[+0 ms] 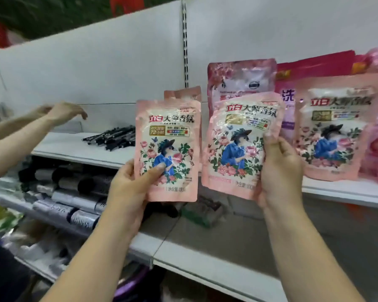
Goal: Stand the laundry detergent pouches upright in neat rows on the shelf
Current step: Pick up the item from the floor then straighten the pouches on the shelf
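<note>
My left hand (131, 188) grips the lower left corner of a pink detergent pouch (170, 136) printed with flowers and a figure in blue; a second pouch edge (183, 93) shows behind it. My right hand (279, 171) holds a matching pouch (238, 138) by its right edge, slightly tilted. Both pouches are held in the air in front of the white shelf (336, 190). On that shelf a same-design pouch (332, 131) stands upright at the right, with a darker pink pouch (240, 79) and a purple-pink pouch (288, 97) behind.
Another person's arm and hand (63, 112) reach over the shelf at the left. Black pens (114, 138) lie on the shelf's left section. Rolls in silver and black packaging (70, 192) fill the lower shelf. A slotted upright (185, 40) divides the back panel.
</note>
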Motion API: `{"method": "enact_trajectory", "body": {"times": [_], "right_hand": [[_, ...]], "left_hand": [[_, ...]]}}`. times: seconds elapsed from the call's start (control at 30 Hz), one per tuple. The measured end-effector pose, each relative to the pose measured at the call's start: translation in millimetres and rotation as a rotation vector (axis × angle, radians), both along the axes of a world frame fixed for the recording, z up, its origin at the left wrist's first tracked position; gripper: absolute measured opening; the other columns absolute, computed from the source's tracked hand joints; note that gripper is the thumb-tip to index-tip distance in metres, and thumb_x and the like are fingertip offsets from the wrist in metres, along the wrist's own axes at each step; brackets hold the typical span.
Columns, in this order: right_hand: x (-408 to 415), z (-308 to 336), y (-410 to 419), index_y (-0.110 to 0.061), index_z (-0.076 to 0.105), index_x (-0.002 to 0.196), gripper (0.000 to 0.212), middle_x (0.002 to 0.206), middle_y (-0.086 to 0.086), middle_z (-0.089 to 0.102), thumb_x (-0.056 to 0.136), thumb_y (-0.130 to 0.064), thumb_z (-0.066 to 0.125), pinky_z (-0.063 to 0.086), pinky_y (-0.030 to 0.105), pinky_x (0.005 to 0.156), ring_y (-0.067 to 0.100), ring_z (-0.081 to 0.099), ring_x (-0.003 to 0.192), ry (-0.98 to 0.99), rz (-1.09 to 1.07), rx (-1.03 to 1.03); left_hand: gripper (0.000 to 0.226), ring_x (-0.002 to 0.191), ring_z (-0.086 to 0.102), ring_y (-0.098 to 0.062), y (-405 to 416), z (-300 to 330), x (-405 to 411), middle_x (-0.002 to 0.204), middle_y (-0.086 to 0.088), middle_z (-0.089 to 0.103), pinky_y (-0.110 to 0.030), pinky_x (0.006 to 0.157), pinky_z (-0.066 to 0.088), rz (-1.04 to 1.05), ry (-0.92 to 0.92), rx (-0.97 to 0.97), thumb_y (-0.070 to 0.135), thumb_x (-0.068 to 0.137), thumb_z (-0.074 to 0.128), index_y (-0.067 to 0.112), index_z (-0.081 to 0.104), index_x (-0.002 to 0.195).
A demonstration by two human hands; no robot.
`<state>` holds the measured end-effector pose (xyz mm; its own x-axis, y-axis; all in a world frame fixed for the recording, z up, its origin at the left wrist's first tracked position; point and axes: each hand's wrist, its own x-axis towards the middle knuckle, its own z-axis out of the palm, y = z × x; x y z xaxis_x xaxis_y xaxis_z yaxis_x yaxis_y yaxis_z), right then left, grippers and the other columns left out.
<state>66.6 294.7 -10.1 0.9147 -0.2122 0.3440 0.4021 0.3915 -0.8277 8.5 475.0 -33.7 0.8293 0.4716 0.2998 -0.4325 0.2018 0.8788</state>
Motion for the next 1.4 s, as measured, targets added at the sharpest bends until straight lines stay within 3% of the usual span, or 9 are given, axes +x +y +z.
{"method": "enact_trajectory", "body": {"times": [0.23, 0.37, 0.5, 0.7, 0.83, 0.93, 1.1, 1.23, 1.4], "right_hand": [[42, 11, 40, -0.004, 0.05, 0.119, 0.035, 0.077, -0.009, 0.05, 0.097, -0.03, 0.038, 0.036, 0.008, 0.061, -0.01, 0.045, 0.062, -0.226, -0.363, -0.389], [47, 9, 52, -0.008, 0.036, 0.135, 0.042, 0.088, 0.002, 0.053, 0.098, -0.027, 0.036, 0.027, 0.023, 0.06, 0.009, 0.045, 0.077, -0.243, -0.398, -0.751], [45, 10, 39, -0.016, 0.054, 0.112, 0.028, 0.093, -0.001, 0.059, 0.092, -0.035, 0.049, 0.034, 0.022, 0.067, 0.013, 0.052, 0.086, -0.12, -0.271, -0.942], [42, 4, 33, -0.023, 0.055, 0.104, 0.021, 0.103, -0.004, 0.065, 0.085, -0.022, 0.064, 0.049, 0.025, 0.082, 0.011, 0.061, 0.092, 0.035, -0.074, -0.863], [41, 8, 44, -0.013, 0.031, 0.132, 0.058, 0.111, 0.006, 0.062, 0.087, -0.033, 0.06, 0.044, 0.028, 0.073, 0.025, 0.059, 0.101, 0.085, -0.41, -1.126], [32, -1, 47, -0.009, 0.029, 0.124, 0.057, 0.099, 0.007, 0.057, 0.087, -0.042, 0.057, 0.036, 0.027, 0.067, 0.028, 0.058, 0.096, 0.061, -0.604, -1.223], [19, -34, 35, -0.01, 0.055, 0.085, 0.027, 0.086, 0.005, 0.059, 0.087, -0.037, 0.056, 0.037, 0.032, 0.074, 0.026, 0.055, 0.089, -0.069, -0.682, -1.297], [-12, -80, 11, -0.006, 0.068, 0.086, 0.032, 0.089, 0.008, 0.068, 0.082, -0.034, 0.052, 0.043, 0.038, 0.087, 0.028, 0.062, 0.09, -0.246, -0.929, -1.434], [-77, -143, -50, -0.007, 0.069, 0.098, 0.041, 0.1, 0.008, 0.07, 0.081, -0.037, 0.046, 0.03, 0.037, 0.096, 0.027, 0.061, 0.103, -0.042, -0.9, -1.643]], "left_hand": [[0.03, 0.088, 0.065, -0.012, 27, 25, 81, 0.101, 0.0, 0.064, -0.026, 0.075, 0.055, 0.12, -0.072, 0.389, 0.01, 0.077, 0.07, 0.019, 0.049, 0.096], [0.046, 0.102, 0.061, -0.021, 45, 24, 127, 0.111, 0.002, 0.06, -0.043, 0.091, 0.049, 0.001, 0.115, 0.683, 0.033, 0.078, 0.068, 0.019, 0.038, 0.109], [0.051, 0.095, 0.056, -0.019, 49, 22, 136, 0.105, 0.003, 0.056, -0.035, 0.087, 0.047, 0.008, 0.202, 0.819, 0.04, 0.077, 0.068, 0.016, 0.037, 0.109], [0.078, 0.097, 0.049, -0.018, 52, 19, 121, 0.11, 0.004, 0.049, -0.029, 0.08, 0.037, 0.012, 0.255, 0.942, 0.031, 0.074, 0.075, 0.014, 0.025, 0.131], [0.081, 0.11, 0.054, -0.032, 46, 16, 122, 0.126, -0.011, 0.054, -0.033, 0.079, 0.038, 0.114, 0.316, 1.004, 0.038, 0.076, 0.072, 0.013, 0.02, 0.132], [0.085, 0.108, 0.055, -0.036, 44, 15, 120, 0.125, -0.014, 0.054, -0.036, 0.076, 0.041, 0.165, 0.321, 1.056, 0.038, 0.079, 0.068, 0.013, 0.011, 0.138], [0.066, 0.129, 0.036, -0.024, 38, -7, 93, 0.142, -0.009, 0.038, -0.028, 0.102, 0.028, 0.254, -0.094, 0.894, 0.027, 0.088, 0.056, 0.013, 0.023, 0.143], [0.037, 0.116, 0.041, -0.021, 24, -60, 71, 0.125, -0.005, 0.044, -0.019, 0.105, 0.024, 0.296, -0.591, 0.989, 0.022, 0.086, 0.051, 0.01, 0.049, 0.12], [0.029, 0.097, 0.05, -0.019, -24, -113, 39, 0.095, -0.011, 0.068, -0.022, 0.096, 0.033, 0.068, -0.605, 1.174, 0.021, 0.086, 0.05, 0.002, 0.067, 0.099]]}}
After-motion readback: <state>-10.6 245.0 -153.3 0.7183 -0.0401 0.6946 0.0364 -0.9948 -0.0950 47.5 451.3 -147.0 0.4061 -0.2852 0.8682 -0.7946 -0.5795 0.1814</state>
